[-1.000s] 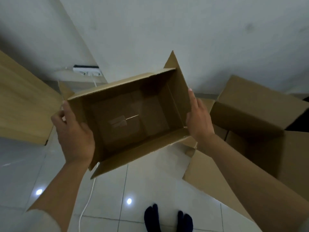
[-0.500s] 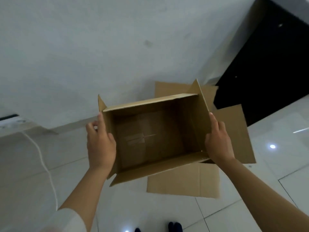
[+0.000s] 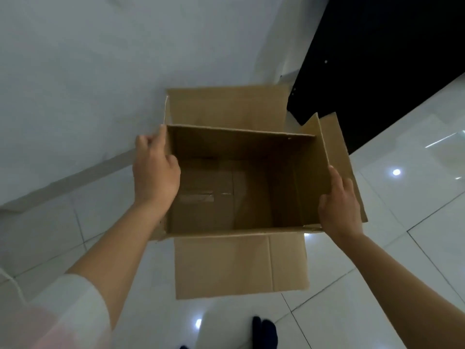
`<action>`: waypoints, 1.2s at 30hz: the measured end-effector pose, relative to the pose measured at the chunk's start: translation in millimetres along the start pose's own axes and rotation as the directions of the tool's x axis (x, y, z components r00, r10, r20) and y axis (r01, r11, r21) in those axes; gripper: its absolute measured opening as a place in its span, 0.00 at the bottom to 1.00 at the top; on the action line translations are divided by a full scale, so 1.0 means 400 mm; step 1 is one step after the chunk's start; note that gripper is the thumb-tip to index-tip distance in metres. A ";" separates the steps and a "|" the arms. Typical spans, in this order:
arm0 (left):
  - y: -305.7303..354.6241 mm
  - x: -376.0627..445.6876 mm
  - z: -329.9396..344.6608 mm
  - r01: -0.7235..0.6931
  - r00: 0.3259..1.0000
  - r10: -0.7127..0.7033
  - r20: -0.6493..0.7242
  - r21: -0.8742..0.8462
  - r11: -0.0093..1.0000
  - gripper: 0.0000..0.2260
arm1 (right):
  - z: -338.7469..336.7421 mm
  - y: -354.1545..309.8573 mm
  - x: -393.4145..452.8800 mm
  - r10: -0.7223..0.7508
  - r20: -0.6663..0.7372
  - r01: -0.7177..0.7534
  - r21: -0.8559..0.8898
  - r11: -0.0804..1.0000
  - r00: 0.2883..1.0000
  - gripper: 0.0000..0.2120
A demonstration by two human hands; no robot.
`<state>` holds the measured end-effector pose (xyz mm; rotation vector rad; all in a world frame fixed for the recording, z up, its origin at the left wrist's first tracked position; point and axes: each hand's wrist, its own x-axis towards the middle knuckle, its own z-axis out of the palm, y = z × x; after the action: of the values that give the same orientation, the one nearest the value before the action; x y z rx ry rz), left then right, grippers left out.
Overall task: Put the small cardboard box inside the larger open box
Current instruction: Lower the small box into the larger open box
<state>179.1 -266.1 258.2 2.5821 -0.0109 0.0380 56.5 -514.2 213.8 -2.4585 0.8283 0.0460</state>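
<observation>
While gripped at both ends as a second before, had been swung across and squared up over the larger open brown cardboard box (image 3: 239, 265), where half a second earlier had hung tilted and only partly above it. Sat now at the centre of the frame: small brown cardboard box (image 3: 239, 185), open side up, empty, taped along the bottom seam. Left hand (image 3: 156, 177) clamped on the left end wall, fingers curled at the rim. Right hand (image 3: 339, 207) pressed flat against the right end wall, thumb near the lower corner.

Of the larger box, showed only splayed flaps: one toward the top of the frame, one toward the bottom on the white tiled floor (image 3: 415, 197), one at the right behind the right hand. Hid its walls, so could not tell whether already within the mouth or just above it.

Judged close to done: lined up with the opening, only lowering and release left. Worth watching for flaps snagging on the rim.
</observation>
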 end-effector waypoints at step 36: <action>-0.325 -0.043 0.571 -0.008 1.000 0.007 0.021 0.081 0.997 0.27 | 0.447 0.272 0.137 -0.125 -0.099 0.067 -0.456 0.887 0.987 0.28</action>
<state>169.6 -277.1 -4.7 2.6635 -0.0274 0.0148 62.9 -527.1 -2.0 -2.9670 0.8183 0.0530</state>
